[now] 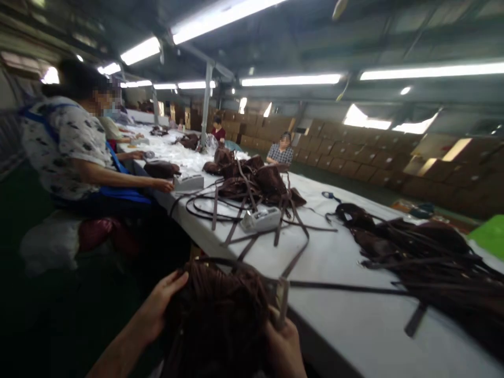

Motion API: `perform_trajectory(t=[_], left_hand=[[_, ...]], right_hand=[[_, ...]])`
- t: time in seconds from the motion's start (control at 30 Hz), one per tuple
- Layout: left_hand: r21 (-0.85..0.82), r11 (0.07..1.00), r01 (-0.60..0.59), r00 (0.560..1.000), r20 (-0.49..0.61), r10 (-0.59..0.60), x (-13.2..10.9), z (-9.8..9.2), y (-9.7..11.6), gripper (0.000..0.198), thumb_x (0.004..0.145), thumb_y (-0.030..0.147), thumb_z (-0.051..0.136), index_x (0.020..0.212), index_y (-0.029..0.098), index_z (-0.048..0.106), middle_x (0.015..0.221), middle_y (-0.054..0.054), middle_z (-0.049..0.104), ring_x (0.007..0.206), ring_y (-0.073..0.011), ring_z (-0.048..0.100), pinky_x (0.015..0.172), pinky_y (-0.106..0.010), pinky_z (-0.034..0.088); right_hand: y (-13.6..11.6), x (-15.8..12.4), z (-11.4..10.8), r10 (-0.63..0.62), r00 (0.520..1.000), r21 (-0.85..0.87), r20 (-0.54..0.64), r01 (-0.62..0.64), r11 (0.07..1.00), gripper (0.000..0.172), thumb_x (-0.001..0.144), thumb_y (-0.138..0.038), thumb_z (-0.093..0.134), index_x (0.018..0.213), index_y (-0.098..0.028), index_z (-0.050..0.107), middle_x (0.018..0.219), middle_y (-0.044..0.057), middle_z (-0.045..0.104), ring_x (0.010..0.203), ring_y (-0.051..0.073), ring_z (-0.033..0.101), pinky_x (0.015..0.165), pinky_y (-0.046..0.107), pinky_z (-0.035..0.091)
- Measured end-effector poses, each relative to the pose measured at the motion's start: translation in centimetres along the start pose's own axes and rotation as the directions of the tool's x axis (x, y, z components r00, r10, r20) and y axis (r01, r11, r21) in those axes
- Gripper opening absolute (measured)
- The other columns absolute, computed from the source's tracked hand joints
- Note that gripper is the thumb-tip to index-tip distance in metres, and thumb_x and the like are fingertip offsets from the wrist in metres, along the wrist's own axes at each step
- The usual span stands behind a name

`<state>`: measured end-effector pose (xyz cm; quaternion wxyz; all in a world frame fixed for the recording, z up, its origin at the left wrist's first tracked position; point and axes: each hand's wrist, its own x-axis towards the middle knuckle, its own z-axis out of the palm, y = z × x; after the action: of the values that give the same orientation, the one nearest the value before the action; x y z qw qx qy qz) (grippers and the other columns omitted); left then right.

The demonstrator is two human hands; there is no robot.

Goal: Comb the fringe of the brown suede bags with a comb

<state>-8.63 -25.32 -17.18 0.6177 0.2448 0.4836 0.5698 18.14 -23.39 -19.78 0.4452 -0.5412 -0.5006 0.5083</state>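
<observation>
In front of my body, at the table's near edge, I hold a dark brown gathered bag point(220, 310) between both hands. My left hand point(159, 304) grips its upper left side, thumb on top. My right hand point(285, 338) is closed on its right side, and a narrow pale strip point(282, 299) stands up by those fingers; blur hides what it is. A long dark strap point(346, 287) stretches over the table from beside the bag to the right. Just beyond the bag, a grey tape dispenser point(262, 219) rests among loose straps.
Brown bags with straps point(255, 178) are heaped mid-table, and another dark pile point(425, 252) covers the right side. A co-worker point(74, 142) sits at the left, one hand near a second dispenser point(189, 182). Stacked cartons point(334, 152) line the far wall.
</observation>
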Motion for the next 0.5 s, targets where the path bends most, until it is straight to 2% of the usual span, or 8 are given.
perform_trajectory(t=[0.1,0.2,0.37,0.5], left_hand=[[-0.045,0.998,0.044,0.994,-0.095,-0.048,-0.2,0.0,-0.6,0.03,0.076,0.028,0.069,0.102,0.016,0.061,0.097,-0.008,0.072,0.08,-0.0187,0.068,0.068,-0.027,0.054],[0.01,0.998,0.058,0.988,-0.145,-0.055,0.3,-0.8,-1.6,0.028,0.077,0.031,0.069,0.1,0.016,0.063,0.09,-0.005,0.072,0.075,-0.0166,0.068,0.065,-0.025,0.053],[0.229,0.97,-0.087,0.992,-0.067,0.105,1.7,-1.1,-2.1,0.039,0.075,0.045,0.069,0.093,0.011,0.066,0.082,-0.005,0.071,0.073,-0.0173,0.065,0.066,-0.024,0.051],[0.323,0.929,-0.184,0.962,-0.134,0.237,2.5,-0.3,-1.3,0.045,0.074,0.052,0.067,0.095,0.012,0.066,0.081,-0.006,0.071,0.073,-0.0173,0.064,0.065,-0.024,0.05]], right_hand=[[2.4,-0.3,0.3,0.11,0.992,0.234,0.055,-0.12,0.965,0.051,0.061,-0.056,0.077,0.086,-0.012,0.072,0.067,0.005,0.067,0.07,0.022,0.062,0.062,0.027,0.049],[3.3,-1.4,0.0,0.133,0.989,0.28,0.065,-0.146,0.949,0.046,0.065,-0.049,0.078,0.089,-0.011,0.073,0.074,0.006,0.069,0.072,0.02,0.062,0.063,0.025,0.048],[3.1,-2.5,-1.1,0.106,0.993,0.23,0.059,-0.117,0.966,0.049,0.068,-0.05,0.075,0.095,-0.009,0.072,0.083,0.009,0.071,0.083,0.025,0.063,0.073,0.031,0.05],[4.0,-2.7,-1.8,0.104,0.995,0.231,-0.004,-0.1,0.968,0.05,0.065,-0.05,0.077,0.094,-0.01,0.073,0.081,0.009,0.071,0.087,0.028,0.064,0.077,0.035,0.051]])
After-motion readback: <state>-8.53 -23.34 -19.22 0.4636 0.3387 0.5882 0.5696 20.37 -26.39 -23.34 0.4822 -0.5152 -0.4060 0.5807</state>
